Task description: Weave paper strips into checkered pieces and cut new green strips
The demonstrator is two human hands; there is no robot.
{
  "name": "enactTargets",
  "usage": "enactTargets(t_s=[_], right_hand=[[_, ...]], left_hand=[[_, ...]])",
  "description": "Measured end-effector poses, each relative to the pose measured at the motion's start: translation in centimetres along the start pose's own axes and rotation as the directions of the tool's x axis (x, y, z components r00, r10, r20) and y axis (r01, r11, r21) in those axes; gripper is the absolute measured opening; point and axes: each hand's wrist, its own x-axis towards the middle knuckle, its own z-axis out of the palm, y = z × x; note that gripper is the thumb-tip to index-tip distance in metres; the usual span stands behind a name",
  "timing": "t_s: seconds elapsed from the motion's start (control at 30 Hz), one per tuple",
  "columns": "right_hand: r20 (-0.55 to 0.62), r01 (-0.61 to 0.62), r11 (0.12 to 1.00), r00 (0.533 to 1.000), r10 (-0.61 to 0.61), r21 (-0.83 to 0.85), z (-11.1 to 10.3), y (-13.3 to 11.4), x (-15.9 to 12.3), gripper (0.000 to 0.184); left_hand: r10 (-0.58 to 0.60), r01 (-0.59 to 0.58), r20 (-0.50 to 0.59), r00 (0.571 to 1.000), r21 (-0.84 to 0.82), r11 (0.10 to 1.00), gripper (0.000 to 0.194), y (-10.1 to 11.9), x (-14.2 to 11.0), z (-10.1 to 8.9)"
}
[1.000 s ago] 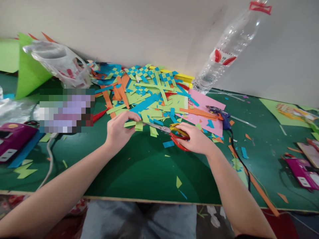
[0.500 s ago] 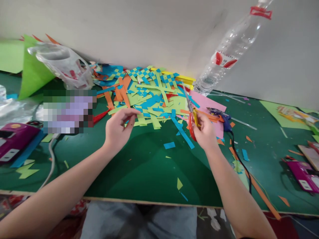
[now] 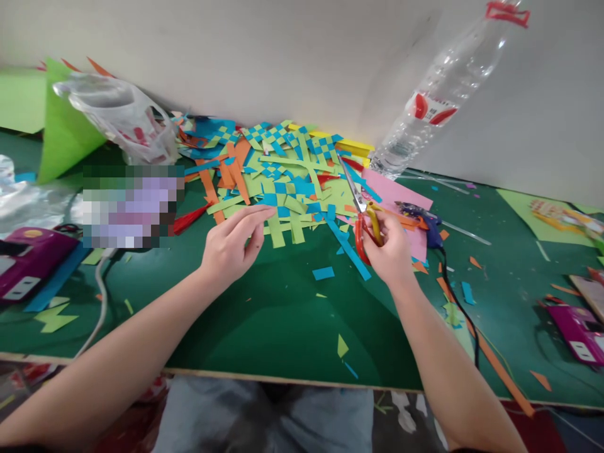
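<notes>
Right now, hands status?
Right hand holds red-yellow-handled scissors. Left hand at blue-green woven paper piece, contact unclear. Blue paper strip between hands.

Item, my head-camera feed: moderate indoor light; soft shadows on the green tabletop (image 3: pixel 292 333); pale sheen on the scissors (image 3: pixel 361 205); glints on the plastic bottle (image 3: pixel 455 78); mosaic patch (image 3: pixel 132 206), left; slight softness; wide-angle stretch toward the edges.
</notes>
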Motion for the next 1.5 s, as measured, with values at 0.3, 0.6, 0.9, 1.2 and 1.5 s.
enactTargets(t_s=[0.3, 0.6, 0.9, 1.2, 1.5], right_hand=[[-0.012, 0.055, 0.995, 0.998, -0.056, -0.079, 0.0, -0.2, 0.0, 0.033], [-0.055, 0.237, 0.931, 0.964, -0.262, -0.277, 0.0, -1.4, -0.3, 0.032], [0.041, 0.402, 0.840, 0.908, -0.416, -0.364, 0.1, -1.2, -0.7, 0.037], [0.164, 0.553, 0.690, 0.821, -0.547, -0.467, 0.8, -1.1, -1.1, 0.032], [0.160, 0.550, 0.691, 0.822, -0.546, -0.469, 1.3, -1.0, -1.4, 0.035]], left_hand=[[-0.039, 0.038, -0.052, 0.998, -0.012, 0.999, 0.010, 0.0, -0.1, 0.1], [-0.543, 0.500, -0.006, 0.840, -0.378, 0.779, 0.020, -0.3, 0.2, 0.8], [-0.649, 0.592, 0.113, 0.752, -0.549, 0.590, 0.047, -1.9, -0.1, 1.5], [-0.748, 0.731, 0.226, 0.624, -0.507, 0.457, 0.063, -0.4, 0.2, 0.9], [-0.698, 0.733, 0.336, 0.633, -0.550, 0.400, 0.047, 0.5, 0.3, 0.7]])
